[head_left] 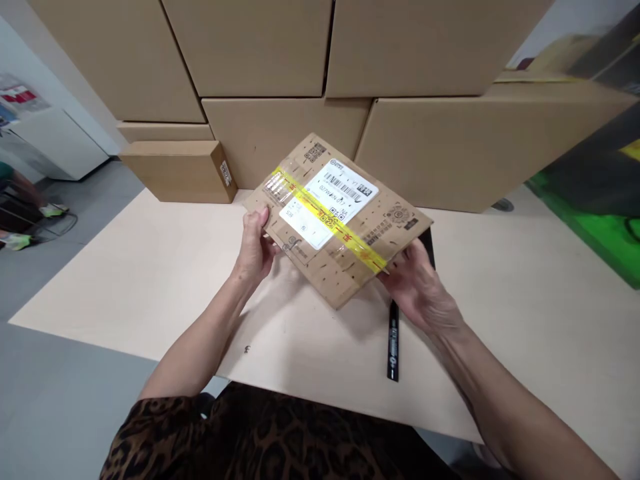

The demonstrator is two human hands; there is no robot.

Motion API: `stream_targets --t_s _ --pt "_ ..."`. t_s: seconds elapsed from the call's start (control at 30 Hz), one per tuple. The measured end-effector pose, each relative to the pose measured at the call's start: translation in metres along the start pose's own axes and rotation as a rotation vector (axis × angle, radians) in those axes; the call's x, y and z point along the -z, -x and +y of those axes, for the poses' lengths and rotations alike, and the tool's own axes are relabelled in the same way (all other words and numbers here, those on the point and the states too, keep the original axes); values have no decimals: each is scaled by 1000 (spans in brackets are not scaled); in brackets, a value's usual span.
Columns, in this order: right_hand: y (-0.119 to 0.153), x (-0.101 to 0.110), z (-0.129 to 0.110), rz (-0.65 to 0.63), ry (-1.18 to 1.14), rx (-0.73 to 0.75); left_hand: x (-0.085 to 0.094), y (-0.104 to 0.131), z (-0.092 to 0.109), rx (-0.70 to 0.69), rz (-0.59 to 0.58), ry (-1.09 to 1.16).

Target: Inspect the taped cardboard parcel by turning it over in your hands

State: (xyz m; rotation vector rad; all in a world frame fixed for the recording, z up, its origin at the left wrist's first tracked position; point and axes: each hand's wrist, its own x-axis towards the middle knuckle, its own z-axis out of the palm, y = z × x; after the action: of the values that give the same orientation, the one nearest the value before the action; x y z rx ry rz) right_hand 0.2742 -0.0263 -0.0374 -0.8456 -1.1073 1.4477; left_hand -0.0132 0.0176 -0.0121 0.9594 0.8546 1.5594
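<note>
A flat cardboard parcel (350, 267) is tilted at centre frame, label side up, perhaps for reading. The left hand (256, 247) grips its left corner; the right hand (415, 283) supports its right edge, above the tabletop (320, 360).

open tabletop (125, 267) at left, stacked boxes (290, 127) blocking the back

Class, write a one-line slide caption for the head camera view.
Left hand and right hand hold a yellow-taped, labelled cardboard parcel above a pale table, with large cardboard boxes stacked behind.
</note>
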Motion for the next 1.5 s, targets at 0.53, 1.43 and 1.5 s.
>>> stream_targets --t_s 0.53,1.43,1.5 --pt "-15 9 15 269 -124 -46 -1 7 -12 26 32 -390" --pt "-17 17 16 81 -96 -268 4 9 -28 -221 -131 -227" --pt "-16 16 16 79 -106 -271 2 10 -27 -202 -130 -215"
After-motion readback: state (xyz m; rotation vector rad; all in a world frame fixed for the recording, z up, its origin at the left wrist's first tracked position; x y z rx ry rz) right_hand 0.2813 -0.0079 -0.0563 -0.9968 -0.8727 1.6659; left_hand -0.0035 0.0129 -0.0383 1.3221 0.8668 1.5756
